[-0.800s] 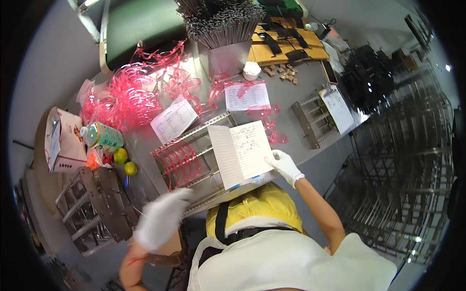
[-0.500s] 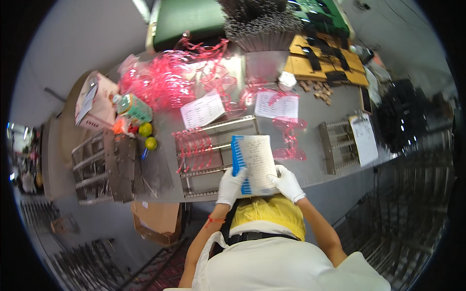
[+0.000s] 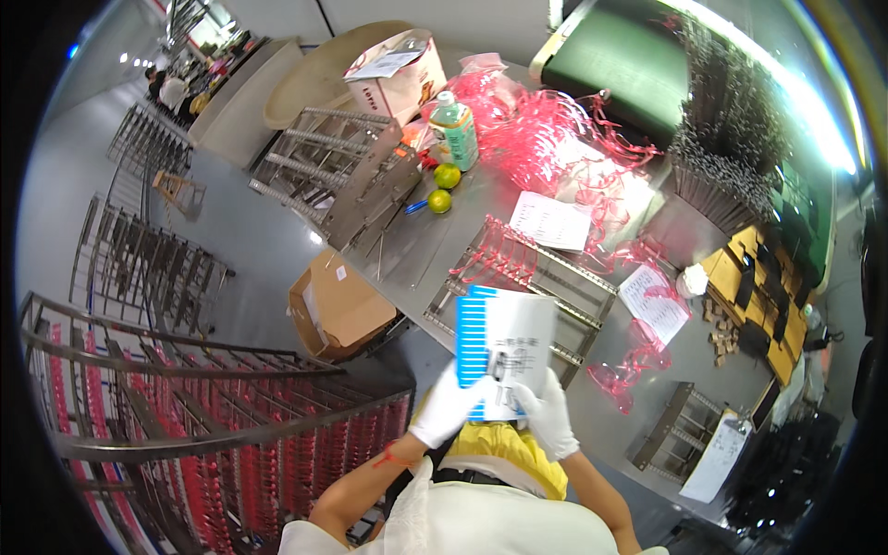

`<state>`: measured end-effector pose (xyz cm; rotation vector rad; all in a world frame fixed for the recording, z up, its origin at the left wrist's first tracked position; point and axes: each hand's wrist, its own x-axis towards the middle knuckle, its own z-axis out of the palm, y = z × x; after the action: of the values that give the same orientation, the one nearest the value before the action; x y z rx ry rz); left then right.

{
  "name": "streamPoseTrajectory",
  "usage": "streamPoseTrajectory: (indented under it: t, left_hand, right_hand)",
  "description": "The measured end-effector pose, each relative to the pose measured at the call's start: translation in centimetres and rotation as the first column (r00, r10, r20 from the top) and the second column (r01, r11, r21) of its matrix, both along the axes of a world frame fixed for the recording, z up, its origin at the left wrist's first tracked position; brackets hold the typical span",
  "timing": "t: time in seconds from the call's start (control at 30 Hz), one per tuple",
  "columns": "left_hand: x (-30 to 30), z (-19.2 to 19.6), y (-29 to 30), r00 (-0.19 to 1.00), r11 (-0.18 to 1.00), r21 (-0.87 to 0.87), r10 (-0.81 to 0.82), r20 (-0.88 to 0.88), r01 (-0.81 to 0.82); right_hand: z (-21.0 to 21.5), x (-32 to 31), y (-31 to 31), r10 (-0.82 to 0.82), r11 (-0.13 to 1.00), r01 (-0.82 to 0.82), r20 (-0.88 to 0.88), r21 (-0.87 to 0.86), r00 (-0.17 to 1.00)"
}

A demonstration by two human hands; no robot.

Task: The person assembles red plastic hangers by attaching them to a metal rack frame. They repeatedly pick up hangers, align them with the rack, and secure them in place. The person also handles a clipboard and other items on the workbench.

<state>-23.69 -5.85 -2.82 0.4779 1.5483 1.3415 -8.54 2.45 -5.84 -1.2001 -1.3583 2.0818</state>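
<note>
A blue-and-white notebook [image 3: 520, 324] is held upright in front of my waist, its printed front cover showing. My left hand [image 3: 448, 405], in a white glove, grips its lower left part. The gloved right hand [image 3: 549, 416] holds the lower right edge, with the thumb on the cover. Just beyond the notebook lies a metal rack [image 3: 575, 298] on the table. Clear pink plastic frames [image 3: 495, 254] sit in a row across its left part, and the notebook hides its near portion.
Pink frames [image 3: 527, 134] are heaped at the back beside a green-labelled bottle [image 3: 454, 132]. Papers [image 3: 552, 222] lie on the metal table [image 3: 407, 268]. A cardboard box [image 3: 342, 301] stands below its left edge. Tall racks of pink pieces [image 3: 231, 481] fill the lower left.
The view has swung left, bringing the racks into sight. The notebook has gone from a handwritten page to its printed cover, still between both hands.
</note>
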Motion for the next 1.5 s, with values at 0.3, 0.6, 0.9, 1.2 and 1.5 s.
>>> streamPoseTrajectory:
  t: [0.3, 0.6, 0.9, 1.2, 1.5]
  left_hand:
    - [-10.0, 1.7, -2.6, 0.715, 0.715, 0.163, 0.696, -0.066, -0.68]
    - [-39.1, 12.9, 5.9, 0.633, 0.498, 0.628, 0.774, -0.011, -0.598]
    - [-51.2, 7.0, 15.1, -0.052, 0.84, -0.327, -0.385, -0.921, -0.434]
    - [-38.6, 11.2, 13.3, -0.057, 0.949, 0.312, 0.315, -0.947, 0.052]
    - [-16.2, 3.8, 12.5, -0.269, 0.274, -0.282, -0.085, -0.959, 0.92]
  right_hand:
    - [5.4, -13.8, -0.6, 0.223, 0.963, -0.25, -0.215, -0.104, 0.951]
    - [7.9, -21.4, 1.8, 0.374, 0.927, -0.373, -0.123, 0.036, 0.919]
    - [5.1, -19.1, 0.6, 0.026, 0.993, -0.022, 0.028, -0.119, 0.999]
    - [2.1, -7.3, 8.2, -0.532, 0.847, 0.52, 0.221, 0.112, 0.818]
    - [-7.0, -6.9, 34.0, -0.767, 0.528, 0.324, 0.277, 0.786, 0.578]
